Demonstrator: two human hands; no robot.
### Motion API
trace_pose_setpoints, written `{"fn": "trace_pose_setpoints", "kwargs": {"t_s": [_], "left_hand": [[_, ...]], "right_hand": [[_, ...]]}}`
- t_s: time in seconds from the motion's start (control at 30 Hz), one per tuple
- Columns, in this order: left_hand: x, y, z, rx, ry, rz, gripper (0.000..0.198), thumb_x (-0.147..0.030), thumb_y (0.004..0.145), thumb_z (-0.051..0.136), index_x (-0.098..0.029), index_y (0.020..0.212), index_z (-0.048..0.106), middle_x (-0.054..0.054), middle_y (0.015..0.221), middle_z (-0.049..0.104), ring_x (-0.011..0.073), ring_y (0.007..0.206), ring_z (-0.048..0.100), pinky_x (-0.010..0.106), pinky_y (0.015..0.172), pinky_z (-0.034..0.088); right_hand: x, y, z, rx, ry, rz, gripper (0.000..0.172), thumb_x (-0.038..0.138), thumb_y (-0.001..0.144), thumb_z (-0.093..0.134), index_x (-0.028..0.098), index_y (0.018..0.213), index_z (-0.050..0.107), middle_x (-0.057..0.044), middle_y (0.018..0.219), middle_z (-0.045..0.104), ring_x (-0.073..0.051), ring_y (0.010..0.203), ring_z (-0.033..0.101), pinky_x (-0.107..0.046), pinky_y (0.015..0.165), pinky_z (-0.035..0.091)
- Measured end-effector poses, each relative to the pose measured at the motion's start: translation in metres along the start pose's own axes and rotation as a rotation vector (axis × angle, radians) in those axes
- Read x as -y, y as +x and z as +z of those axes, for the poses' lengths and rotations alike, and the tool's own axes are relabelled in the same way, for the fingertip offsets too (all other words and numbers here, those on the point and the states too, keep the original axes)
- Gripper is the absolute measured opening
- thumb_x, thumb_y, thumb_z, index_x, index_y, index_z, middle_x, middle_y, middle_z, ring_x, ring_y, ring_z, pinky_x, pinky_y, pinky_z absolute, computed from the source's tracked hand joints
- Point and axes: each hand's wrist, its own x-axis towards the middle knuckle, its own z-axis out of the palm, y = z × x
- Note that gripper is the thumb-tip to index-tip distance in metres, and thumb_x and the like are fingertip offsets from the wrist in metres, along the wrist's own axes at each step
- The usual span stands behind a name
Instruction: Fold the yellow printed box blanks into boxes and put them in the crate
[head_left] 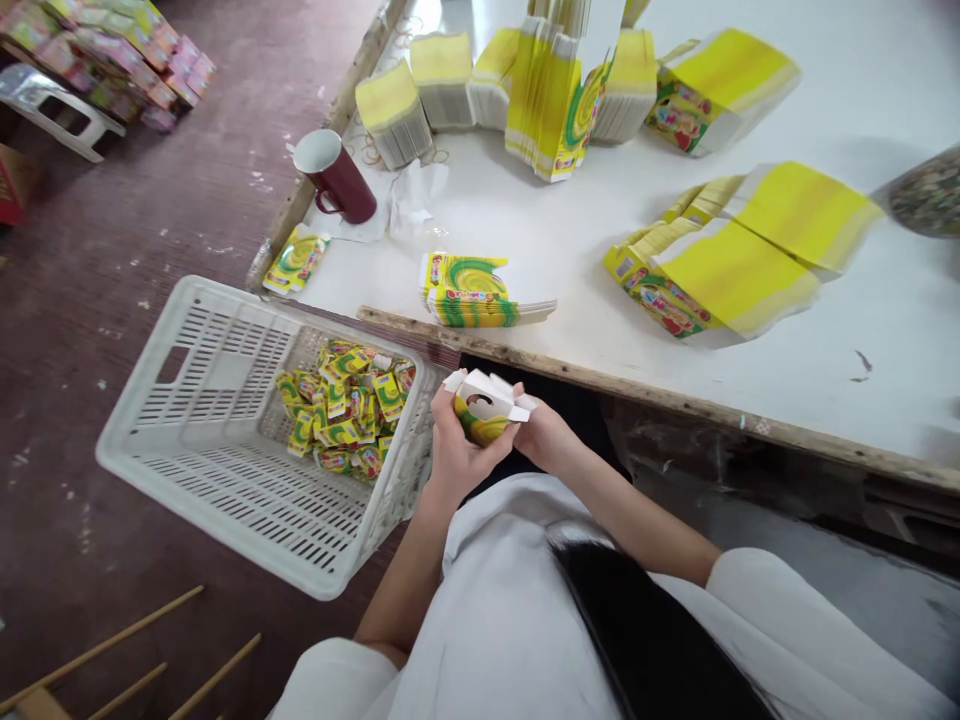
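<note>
Both hands hold one small yellow-and-green carton (486,408) with its white flaps open, just below the table's front edge. My left hand (454,448) wraps round its left side. My right hand (546,436) grips it from the right. To the left stands a white plastic crate (217,440) on the floor, with several folded little cartons (346,408) piled in its far corner. A short stack of flat carton blanks (469,292) lies on the white table (810,340) right above my hands.
A dark red mug (336,176) stands at the table's left corner beside crumpled tissue. Bundles of flat yellow blanks (739,255) cover the table's middle and back. More coloured packs (112,55) and a white stool sit on the floor far left. Wooden sticks lie bottom left.
</note>
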Motion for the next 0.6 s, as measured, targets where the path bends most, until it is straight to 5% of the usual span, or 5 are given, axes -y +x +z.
{"fn": "trace_pose_setpoints", "kwargs": {"t_s": [0.13,0.27,0.43,0.6], "left_hand": [[0.002,0.004,-0.002,-0.013,-0.001,-0.061,0.063,-0.037,0.075,0.079,-0.024,0.122,0.038,0.004,0.103,0.057,0.0195,0.095,0.063,0.032,0.083,0.052],[-0.007,0.007,-0.003,0.092,0.068,-0.065,0.059,-0.033,0.073,0.078,-0.026,0.116,0.038,0.0,0.096,0.057,0.0164,0.081,0.063,0.028,0.069,0.049],[-0.018,0.008,-0.005,0.187,0.115,-0.151,0.057,-0.028,0.073,0.073,-0.027,0.117,0.036,0.003,0.1,0.061,0.0213,0.088,0.067,0.033,0.074,0.052],[-0.012,0.009,-0.004,0.28,0.003,-0.225,0.075,-0.024,0.069,0.072,-0.024,0.13,0.029,0.008,0.114,0.061,0.023,0.095,0.068,0.035,0.08,0.053]], "right_hand": [[0.004,0.001,-0.009,0.029,0.001,-0.148,0.073,0.083,0.075,0.062,0.024,0.118,0.066,-0.009,0.118,0.072,-0.028,0.111,0.068,-0.04,0.095,0.057],[0.02,0.004,-0.006,-0.032,-0.132,-0.175,0.068,0.078,0.083,0.059,0.023,0.121,0.067,-0.008,0.117,0.073,-0.027,0.115,0.067,-0.041,0.101,0.053],[0.031,0.006,-0.004,0.059,-0.227,-0.129,0.056,0.065,0.085,0.067,0.019,0.115,0.072,-0.008,0.107,0.078,-0.029,0.104,0.073,-0.044,0.093,0.058],[0.03,-0.005,-0.012,0.199,-0.531,-0.37,0.054,0.042,0.098,0.058,0.024,0.148,0.052,-0.009,0.151,0.056,-0.028,0.139,0.054,-0.046,0.115,0.045]]}}
